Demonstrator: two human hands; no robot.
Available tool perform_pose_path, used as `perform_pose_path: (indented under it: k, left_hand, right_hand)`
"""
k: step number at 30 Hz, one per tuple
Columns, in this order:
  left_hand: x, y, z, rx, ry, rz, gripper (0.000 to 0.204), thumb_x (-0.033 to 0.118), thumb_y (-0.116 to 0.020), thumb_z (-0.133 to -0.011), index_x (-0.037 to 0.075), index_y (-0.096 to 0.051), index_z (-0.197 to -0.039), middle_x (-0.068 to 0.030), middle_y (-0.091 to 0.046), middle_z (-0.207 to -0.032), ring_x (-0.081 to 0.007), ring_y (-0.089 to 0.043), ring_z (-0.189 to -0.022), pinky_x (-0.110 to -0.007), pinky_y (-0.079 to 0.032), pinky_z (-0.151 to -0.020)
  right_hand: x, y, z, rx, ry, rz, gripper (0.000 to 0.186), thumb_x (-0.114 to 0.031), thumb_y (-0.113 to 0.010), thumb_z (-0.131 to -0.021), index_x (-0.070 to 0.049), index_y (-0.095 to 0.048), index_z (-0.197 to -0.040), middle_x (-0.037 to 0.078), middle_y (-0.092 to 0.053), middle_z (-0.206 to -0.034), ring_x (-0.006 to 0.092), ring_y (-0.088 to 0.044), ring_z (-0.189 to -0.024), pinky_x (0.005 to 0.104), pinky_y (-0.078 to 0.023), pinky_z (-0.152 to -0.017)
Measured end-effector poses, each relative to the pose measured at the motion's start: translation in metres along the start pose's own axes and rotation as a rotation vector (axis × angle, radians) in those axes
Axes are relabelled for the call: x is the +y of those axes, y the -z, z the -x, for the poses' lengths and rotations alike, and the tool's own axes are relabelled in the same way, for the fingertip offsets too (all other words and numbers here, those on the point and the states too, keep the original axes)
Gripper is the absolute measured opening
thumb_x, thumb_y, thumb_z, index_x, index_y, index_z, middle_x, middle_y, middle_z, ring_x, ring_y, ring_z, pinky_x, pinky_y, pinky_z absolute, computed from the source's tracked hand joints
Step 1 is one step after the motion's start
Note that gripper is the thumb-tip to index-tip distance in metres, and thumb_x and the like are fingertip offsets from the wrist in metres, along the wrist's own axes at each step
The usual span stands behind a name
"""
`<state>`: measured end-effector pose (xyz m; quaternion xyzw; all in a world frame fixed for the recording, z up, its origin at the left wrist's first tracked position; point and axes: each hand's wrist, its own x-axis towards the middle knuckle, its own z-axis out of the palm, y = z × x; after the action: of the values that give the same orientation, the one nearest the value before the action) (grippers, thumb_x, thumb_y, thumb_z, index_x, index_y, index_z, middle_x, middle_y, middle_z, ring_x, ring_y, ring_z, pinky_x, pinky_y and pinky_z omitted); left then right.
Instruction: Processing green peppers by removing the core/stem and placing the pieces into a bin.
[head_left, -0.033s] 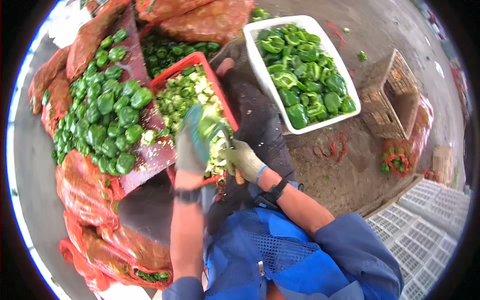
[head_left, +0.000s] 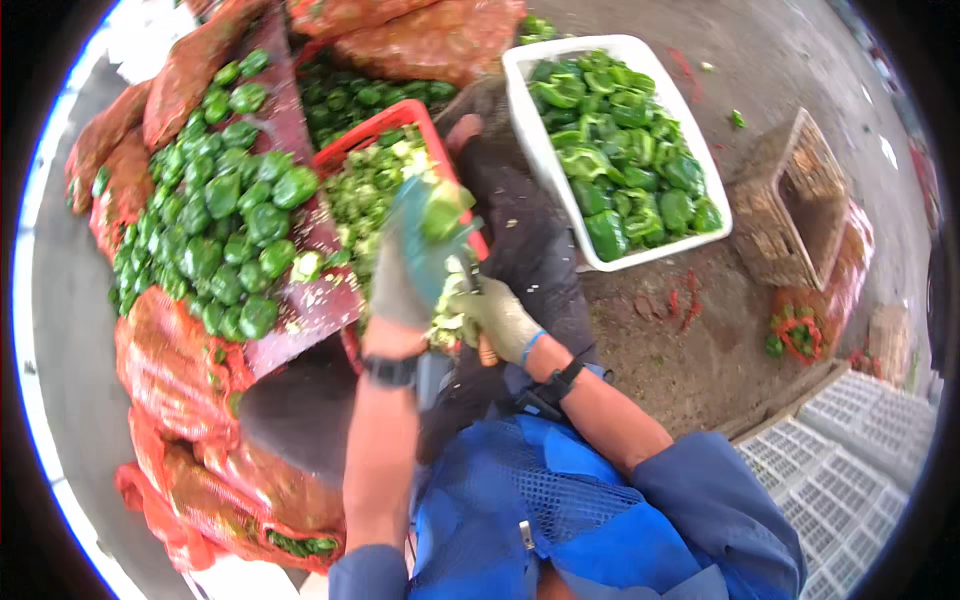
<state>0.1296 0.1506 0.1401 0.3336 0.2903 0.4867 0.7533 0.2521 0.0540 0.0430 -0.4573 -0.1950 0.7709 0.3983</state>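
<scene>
My left hand (head_left: pixel 400 280), in a pale glove with teal over the fingers, is closed on a green bell pepper (head_left: pixel 443 212); motion blurs both. Close by on the right, my right hand (head_left: pixel 497 318), in a cream glove, grips a knife (head_left: pixel 486 350) with an orange-brown handle. Its blade is mostly hidden and blurred near the pepper. Beneath both hands stands a red crate (head_left: pixel 428 125) of pale green pepper cores and scraps (head_left: pixel 372 195). To the left, whole green bell peppers (head_left: pixel 222 235) lie heaped on a reddish board (head_left: pixel 300 315).
A white tub (head_left: pixel 722 215) of cored peppers stands at the right. Farther right are a worn brown crate (head_left: pixel 765 220) and an orange mesh sack (head_left: pixel 800 325). Full mesh sacks (head_left: pixel 170 365) flank the board. White plastic crates (head_left: pixel 800 460) sit at lower right.
My left hand and the pepper have shifted slightly right, and the pepper shows more clearly. The whole view has moved a little. My right hand keeps its grip on the knife.
</scene>
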Motion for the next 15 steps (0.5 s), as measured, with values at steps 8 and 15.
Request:
perform_pose_path:
  k: [8,15]
  left_hand:
    - [-0.017,-0.069,-0.026,0.116,-0.598,-1.196,0.045,-0.003,-0.072,-0.098,-0.001,-0.064,-0.142,-0.0159,-0.071,-0.143,-0.0234,-0.069,-0.124,-0.037,-0.062,-0.099]
    - [0.046,0.078,0.052,0.947,-0.346,-1.290,0.054,0.003,-0.070,-0.099,0.009,-0.063,-0.152,-0.0210,-0.065,-0.144,-0.0314,-0.069,-0.121,-0.044,-0.060,-0.103]
  right_hand:
    - [-0.018,0.015,0.014,-0.101,0.062,-0.066,0.051,-0.010,-0.067,-0.094,0.002,-0.061,-0.143,0.006,-0.073,-0.104,0.0140,-0.064,-0.072,0.0310,-0.055,-0.066]
    - [-0.041,-0.009,0.024,-0.113,-0.077,0.050,0.044,-0.008,-0.062,-0.105,0.004,-0.059,-0.147,0.010,-0.074,-0.105,0.0139,-0.064,-0.071,0.0301,-0.054,-0.061]
